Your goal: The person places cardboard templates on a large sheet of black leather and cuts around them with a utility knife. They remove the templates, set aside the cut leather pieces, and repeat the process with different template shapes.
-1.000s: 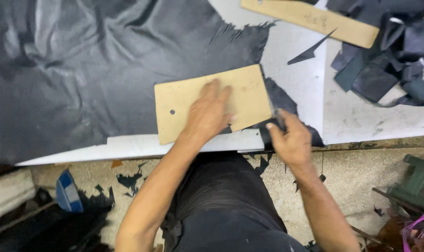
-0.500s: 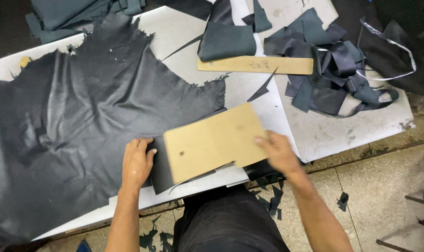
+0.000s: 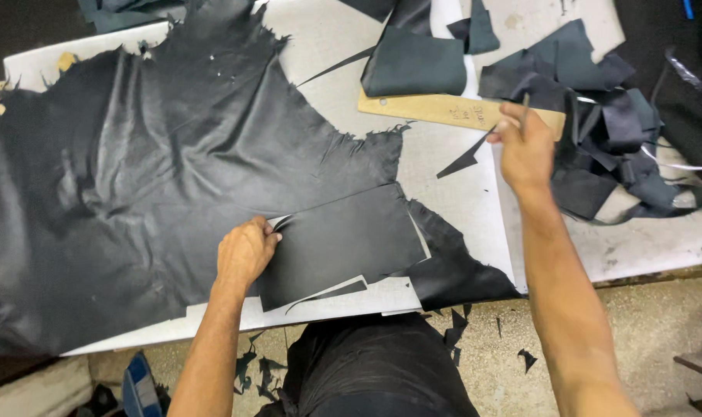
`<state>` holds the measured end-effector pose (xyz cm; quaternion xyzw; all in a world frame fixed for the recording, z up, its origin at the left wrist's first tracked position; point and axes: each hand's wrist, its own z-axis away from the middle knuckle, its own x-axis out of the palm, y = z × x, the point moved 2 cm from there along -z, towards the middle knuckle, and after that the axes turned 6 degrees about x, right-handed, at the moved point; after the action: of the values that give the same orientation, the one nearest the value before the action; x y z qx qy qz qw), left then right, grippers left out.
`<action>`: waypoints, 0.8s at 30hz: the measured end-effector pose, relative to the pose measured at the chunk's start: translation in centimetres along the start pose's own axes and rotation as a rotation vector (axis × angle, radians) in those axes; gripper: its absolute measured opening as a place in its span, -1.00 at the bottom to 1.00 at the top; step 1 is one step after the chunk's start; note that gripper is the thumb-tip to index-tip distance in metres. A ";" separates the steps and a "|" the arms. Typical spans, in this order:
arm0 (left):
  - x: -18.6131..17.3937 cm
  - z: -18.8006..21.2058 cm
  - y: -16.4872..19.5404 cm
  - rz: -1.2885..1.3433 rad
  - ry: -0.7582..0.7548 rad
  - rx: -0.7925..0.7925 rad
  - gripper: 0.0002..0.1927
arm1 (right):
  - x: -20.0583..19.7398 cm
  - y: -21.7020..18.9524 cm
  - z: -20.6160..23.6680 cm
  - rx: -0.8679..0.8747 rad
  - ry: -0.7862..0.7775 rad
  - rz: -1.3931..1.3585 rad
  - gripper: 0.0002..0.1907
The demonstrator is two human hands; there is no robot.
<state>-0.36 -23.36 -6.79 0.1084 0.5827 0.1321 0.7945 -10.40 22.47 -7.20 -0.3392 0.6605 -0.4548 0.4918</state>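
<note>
Left hand (image 3: 245, 251) pinches the cut black leather rectangle (image 3: 343, 241), lifting its edge free; right hand (image 3: 525, 147) grips a thin blade (image 3: 525, 110) clear of the hide.

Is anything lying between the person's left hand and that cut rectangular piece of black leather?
Nothing visible does: the left hand already touches the left edge of the cut rectangular black leather piece.

The left hand's (image 3: 245, 252) fingertips curl under the cut edge of the dark leather hide (image 3: 173, 177), out of sight. Past the right hand's (image 3: 525, 150) fingers (image 3: 513, 116), a thin tool is too small to identify. The hide runs off the left edge, and the scrap pile (image 3: 606, 131) beyond the right fingers is cut off too.
</note>
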 end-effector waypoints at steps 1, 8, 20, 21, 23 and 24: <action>-0.1 0.4 0.4 -0.009 0.084 0.109 -0.78 | 2.4 0.0 -2.3 0.108 0.016 -0.061 -0.77; -1.0 3.1 -1.1 0.554 0.241 0.058 -0.78 | 10.9 -4.0 -7.1 0.122 -0.031 -0.105 -0.85; 0.2 4.5 -5.1 1.235 -0.164 0.377 0.14 | 17.3 -23.0 13.5 -0.187 -0.692 -0.022 -0.75; 1.0 4.7 -5.8 1.454 -0.286 0.326 0.07 | 17.7 -22.8 13.7 -0.087 -0.631 -0.106 -0.75; 0.8 5.1 -9.3 1.749 -0.344 0.312 -0.06 | 17.8 -21.5 14.7 0.058 -0.471 -0.181 -0.70; 0.2 5.2 -11.4 1.896 -0.380 0.294 -0.10 | 17.3 -20.4 15.6 0.103 -0.373 -0.175 -0.67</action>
<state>5.60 -34.15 -9.20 0.6493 0.1267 0.6226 0.4179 -0.38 -4.47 4.33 -0.4479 0.5019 -0.4583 0.5809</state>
